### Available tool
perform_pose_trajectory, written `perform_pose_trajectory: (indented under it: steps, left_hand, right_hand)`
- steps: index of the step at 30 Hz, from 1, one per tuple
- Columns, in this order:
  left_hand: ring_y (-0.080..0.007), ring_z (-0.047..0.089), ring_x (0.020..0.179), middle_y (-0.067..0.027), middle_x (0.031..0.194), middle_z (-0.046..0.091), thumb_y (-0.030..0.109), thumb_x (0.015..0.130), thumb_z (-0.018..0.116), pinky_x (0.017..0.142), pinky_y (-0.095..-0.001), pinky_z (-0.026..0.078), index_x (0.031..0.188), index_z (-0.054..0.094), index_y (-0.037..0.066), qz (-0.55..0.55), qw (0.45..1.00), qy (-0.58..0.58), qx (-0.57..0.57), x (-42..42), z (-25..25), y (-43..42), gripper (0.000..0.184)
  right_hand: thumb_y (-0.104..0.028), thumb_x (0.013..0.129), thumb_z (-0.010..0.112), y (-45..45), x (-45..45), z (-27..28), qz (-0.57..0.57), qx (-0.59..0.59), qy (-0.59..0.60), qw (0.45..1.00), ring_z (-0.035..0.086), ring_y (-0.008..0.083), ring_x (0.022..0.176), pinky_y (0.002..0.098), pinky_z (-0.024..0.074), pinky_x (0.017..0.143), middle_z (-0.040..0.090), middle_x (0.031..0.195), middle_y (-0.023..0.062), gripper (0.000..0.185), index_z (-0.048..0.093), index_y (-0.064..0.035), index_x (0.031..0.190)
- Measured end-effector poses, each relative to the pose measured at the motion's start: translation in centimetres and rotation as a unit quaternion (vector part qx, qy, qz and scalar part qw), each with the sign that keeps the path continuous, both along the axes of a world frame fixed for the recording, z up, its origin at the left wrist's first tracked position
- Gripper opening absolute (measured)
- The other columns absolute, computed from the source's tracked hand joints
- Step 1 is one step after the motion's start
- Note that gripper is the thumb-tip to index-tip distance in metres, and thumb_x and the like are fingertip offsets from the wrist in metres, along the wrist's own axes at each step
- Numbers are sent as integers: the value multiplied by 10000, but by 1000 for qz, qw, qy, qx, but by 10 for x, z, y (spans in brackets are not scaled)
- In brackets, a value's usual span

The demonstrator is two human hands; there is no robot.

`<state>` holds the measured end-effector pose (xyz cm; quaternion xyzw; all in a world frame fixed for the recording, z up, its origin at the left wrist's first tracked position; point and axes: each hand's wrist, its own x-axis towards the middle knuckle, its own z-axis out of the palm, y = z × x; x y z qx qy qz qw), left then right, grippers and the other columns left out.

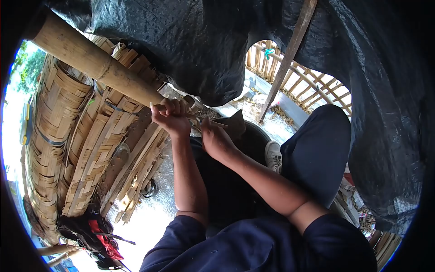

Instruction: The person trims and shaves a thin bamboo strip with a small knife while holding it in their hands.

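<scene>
Dark plastic sheeting (181,45) hangs over the top and right of a sunlit work spot, with a slatted bamboo fence (312,86) showing through a gap beyond it. A slim wooden pole (290,56) slants across that gap. Rolls of woven bamboo (59,113) stand along the left side, and split bamboo strips (138,174) lie in a bundle beside them on the pale floor (152,217). Near the rolls' lower end sits a heap of black and red fabric (105,240).

A thick bamboo pole (108,70) runs from the upper left down towards the left hand (172,119), whose fingers are clamped on a thin pale piece (195,119) by the pole's lower end. This piece sits between the two hands, in front of the seated person. The right hand (216,138) is close beside it, fingers bent inward; I cannot tell what they are closed on. Just past it is a dark angular piece (236,124). A light shoe (273,155) shows near the bent knee (324,131).
</scene>
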<state>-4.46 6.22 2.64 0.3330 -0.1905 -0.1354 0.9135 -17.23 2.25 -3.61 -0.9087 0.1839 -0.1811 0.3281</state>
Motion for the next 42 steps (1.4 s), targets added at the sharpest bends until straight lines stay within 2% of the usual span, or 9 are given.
perform_pose_trajectory:
  steps: [3,15,17,22,26,30,35,38,42]
  left_hand:
    - [-82,214,447,39,541,218,470,936,369,412,-255,169,579,258,146,-3,999,-15,-33,6,-4,5,495]
    - [-89,134,429,54,474,182,561,898,364,413,-270,124,566,253,161,-21,999,-26,8,6,6,5,532]
    - [-84,150,433,50,493,184,539,912,366,415,-267,139,566,246,156,-25,999,-34,-4,7,2,5,530]
    - [-78,168,439,49,517,186,519,924,372,418,-262,157,571,245,152,-23,999,-17,-23,10,-3,5,525]
    - [-78,174,440,51,516,183,510,928,369,417,-259,164,581,250,150,-14,1000,-10,-18,5,1,6,515]
    - [-80,170,437,47,513,187,514,928,367,418,-257,162,579,250,146,-3,1000,-20,-9,6,4,5,520]
    - [-86,153,442,43,496,176,537,927,354,423,-271,139,559,240,146,-21,999,-36,0,-1,7,0,550]
    - [-85,142,445,44,491,177,538,932,340,425,-276,130,556,241,146,-29,999,-36,20,-3,10,0,552]
    - [-85,143,441,43,490,184,548,930,336,424,-274,127,559,246,147,-16,999,-38,21,-6,10,-2,553]
  right_hand:
    - [-20,837,493,-13,1,-18,-24,24,53,998,651,386,652,443,527,549,610,657,244,131,428,55,923]
    - [0,823,490,-7,3,11,10,-2,53,999,643,429,703,482,537,604,618,703,275,169,418,60,963]
    - [0,807,506,-11,4,1,-22,63,111,992,651,409,692,477,538,600,616,682,269,177,421,67,947]
    - [8,814,474,-6,2,31,25,7,35,999,648,414,690,478,539,613,608,678,278,196,397,71,983]
    - [16,795,490,-22,5,-22,7,39,64,997,647,413,688,481,537,612,611,666,261,230,414,93,998]
    - [-13,829,473,-14,3,7,23,0,27,999,634,434,693,502,525,617,600,673,288,170,407,63,966]
    - [-12,830,470,-29,5,-29,2,50,60,997,636,435,698,517,519,613,607,674,277,172,415,72,969]
    - [-50,854,436,-21,3,6,23,34,56,998,624,456,705,534,510,616,595,686,309,167,414,62,977]
    - [-40,847,446,-37,-1,-34,14,48,94,994,650,421,742,511,524,681,613,734,302,166,441,53,985]
